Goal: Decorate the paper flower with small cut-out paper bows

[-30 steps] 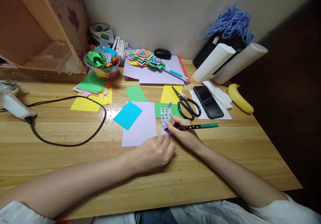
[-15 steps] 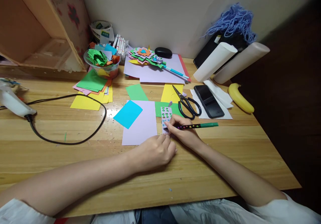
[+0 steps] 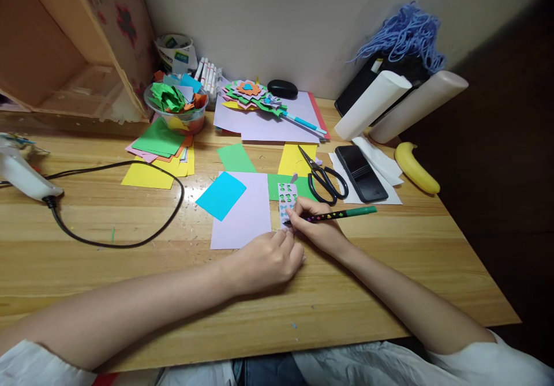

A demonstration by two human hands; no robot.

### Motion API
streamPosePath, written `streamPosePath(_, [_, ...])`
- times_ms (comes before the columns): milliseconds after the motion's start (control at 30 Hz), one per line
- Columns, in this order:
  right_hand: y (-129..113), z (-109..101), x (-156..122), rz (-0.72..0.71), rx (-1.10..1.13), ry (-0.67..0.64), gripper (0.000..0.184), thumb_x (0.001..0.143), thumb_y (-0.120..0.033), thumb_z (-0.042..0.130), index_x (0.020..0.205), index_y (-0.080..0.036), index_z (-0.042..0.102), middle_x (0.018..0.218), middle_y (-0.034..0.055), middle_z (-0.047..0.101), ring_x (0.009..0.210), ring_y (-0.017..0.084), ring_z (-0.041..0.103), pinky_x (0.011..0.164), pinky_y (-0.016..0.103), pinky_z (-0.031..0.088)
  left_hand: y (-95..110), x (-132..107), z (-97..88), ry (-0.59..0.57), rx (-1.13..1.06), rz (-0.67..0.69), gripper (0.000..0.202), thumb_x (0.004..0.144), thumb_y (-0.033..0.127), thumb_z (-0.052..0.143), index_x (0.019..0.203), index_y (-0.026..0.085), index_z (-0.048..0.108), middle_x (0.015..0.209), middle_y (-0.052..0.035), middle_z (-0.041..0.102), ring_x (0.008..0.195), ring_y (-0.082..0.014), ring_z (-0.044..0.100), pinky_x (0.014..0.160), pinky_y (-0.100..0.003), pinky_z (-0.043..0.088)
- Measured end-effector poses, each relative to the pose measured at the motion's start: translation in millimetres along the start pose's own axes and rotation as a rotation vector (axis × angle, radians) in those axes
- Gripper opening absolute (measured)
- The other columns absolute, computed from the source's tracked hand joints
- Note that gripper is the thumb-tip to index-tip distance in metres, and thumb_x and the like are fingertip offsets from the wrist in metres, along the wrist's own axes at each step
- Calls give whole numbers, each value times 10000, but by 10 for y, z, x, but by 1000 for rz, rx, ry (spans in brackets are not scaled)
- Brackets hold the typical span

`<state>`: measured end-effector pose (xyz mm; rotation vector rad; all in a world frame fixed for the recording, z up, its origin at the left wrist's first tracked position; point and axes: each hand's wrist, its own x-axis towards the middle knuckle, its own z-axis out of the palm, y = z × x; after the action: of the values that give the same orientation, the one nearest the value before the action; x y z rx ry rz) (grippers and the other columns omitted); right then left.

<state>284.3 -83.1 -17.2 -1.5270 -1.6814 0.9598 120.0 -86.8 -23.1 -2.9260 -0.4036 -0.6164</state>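
Note:
My right hand (image 3: 322,227) is closed around a felt-tip pen (image 3: 333,215), black with coloured shapes and a green end. The pen's tip is at the lower part of a narrow light-purple paper strip (image 3: 287,191) with rows of small green and blue bow-like shapes. My left hand (image 3: 270,262) is curled, its fingertips at the strip's lower end; the hands partly cover the strip. Left of it lie a light-purple sheet (image 3: 249,218) and a blue paper piece (image 3: 221,195). A green paper (image 3: 273,187) sits under the strip's upper part, with black-handled scissors (image 3: 322,178) just to the right.
A phone (image 3: 361,173), a banana (image 3: 416,168) and white rolls (image 3: 373,104) are on the right. Behind stand a paper flower (image 3: 251,93) and a bowl of scraps (image 3: 177,122). To the left are stacked coloured papers (image 3: 158,138), a looped black cable (image 3: 130,246) and a white tool (image 3: 26,175).
Both hands hold nearly the same place. The pen has tilted slightly, its green end a little higher. The whole view has shifted very slightly.

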Motion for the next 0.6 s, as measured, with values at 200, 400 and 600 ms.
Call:
streamPosePath(200, [14,-6,0,-8,-5,21,318,829,-289,499,551,-195,378,532,-42,405,525,108,378,512,246,303,5,3,-7,3,-1,-3,154,862,180,406,755,119,499,775,-143,647,762,-224,634,583,-297,509])
streamPosePath(400, [16,-17,1,1,21,41,323,841,-313,494,559,-195,389,539,-43,393,519,106,371,506,247,293,-2,13,-24,15,1,-1,156,859,177,411,747,117,501,785,-153,654,737,-219,635,570,-297,508])
streamPosePath(600, [6,-6,4,1,55,25,302,824,-312,524,567,-193,417,551,-39,437,536,112,406,528,250,313,-5,16,-32,13,1,2,159,858,174,414,737,118,500,768,-146,650,735,-221,634,574,-295,508])
